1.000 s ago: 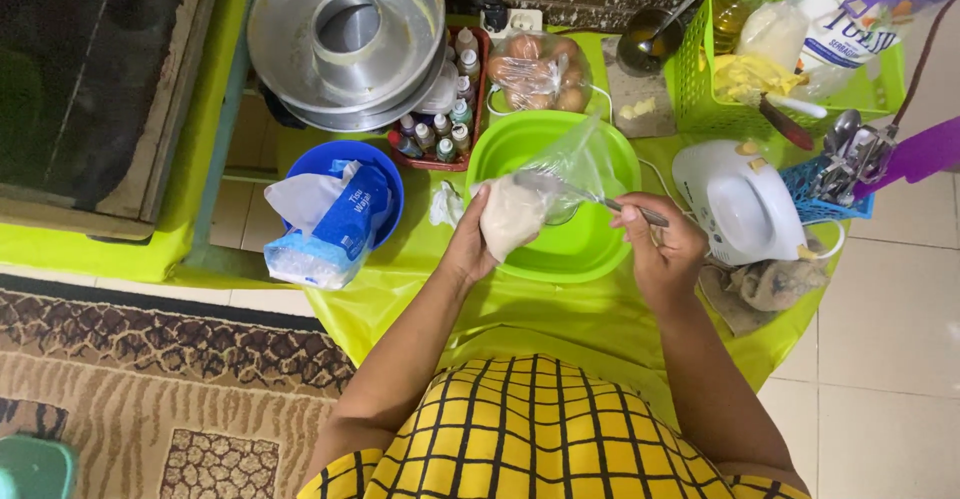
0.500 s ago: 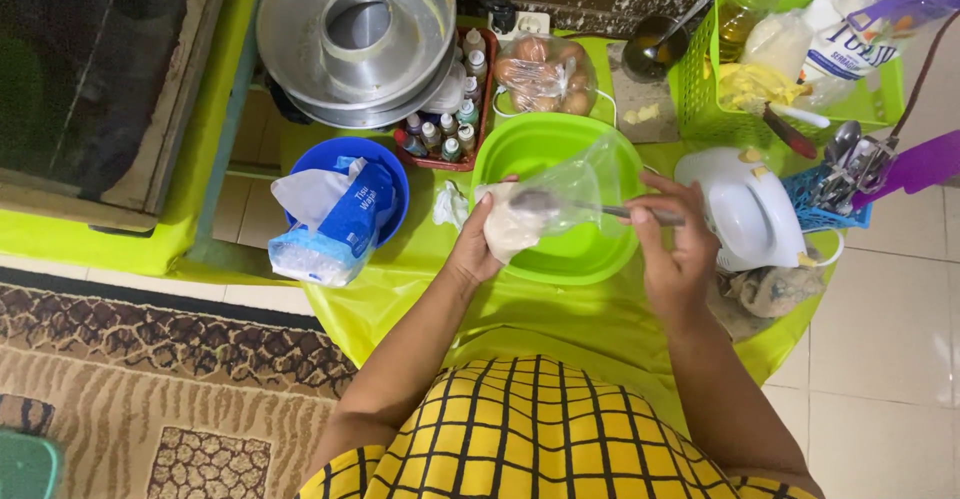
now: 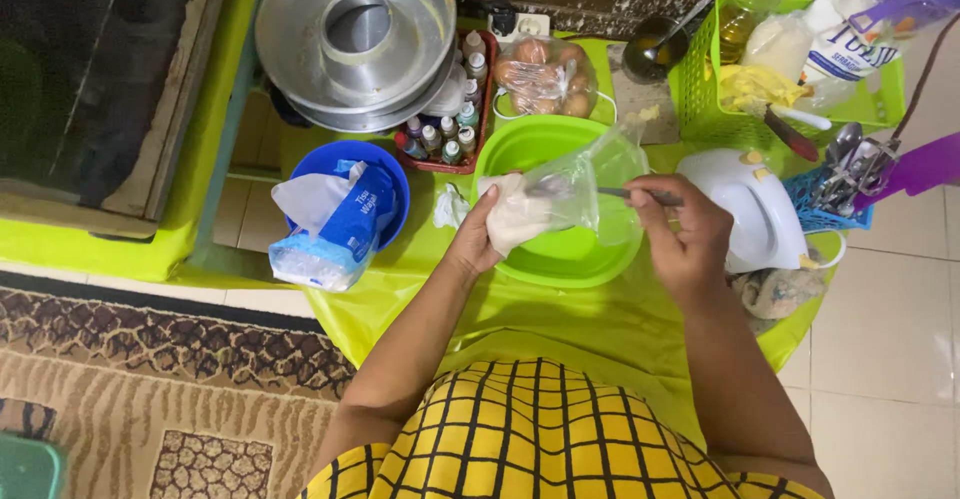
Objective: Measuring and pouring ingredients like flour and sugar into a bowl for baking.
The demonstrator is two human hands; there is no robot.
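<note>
My left hand (image 3: 478,242) grips a clear plastic bag of white powder (image 3: 535,207) and tilts it over a lime-green bowl (image 3: 560,249). My right hand (image 3: 682,239) holds a metal spoon (image 3: 610,192) whose bowl end is pushed into the bag's open mouth. The green bowl sits on a table with a yellow-green cloth (image 3: 560,329), right in front of me. The spoon's tip is hidden by the crumpled plastic.
A blue bowl (image 3: 385,164) with a blue-white packet (image 3: 335,234) stands at left. Behind are a metal ring cake pan (image 3: 355,34), a red tray of small bottles (image 3: 440,134), a bag of eggs (image 3: 545,74), a green basket (image 3: 790,79) and a white hand mixer (image 3: 750,209).
The bag has been tipped lower and further over the green bowl, and my right hand has pushed the spoon deeper into its mouth.
</note>
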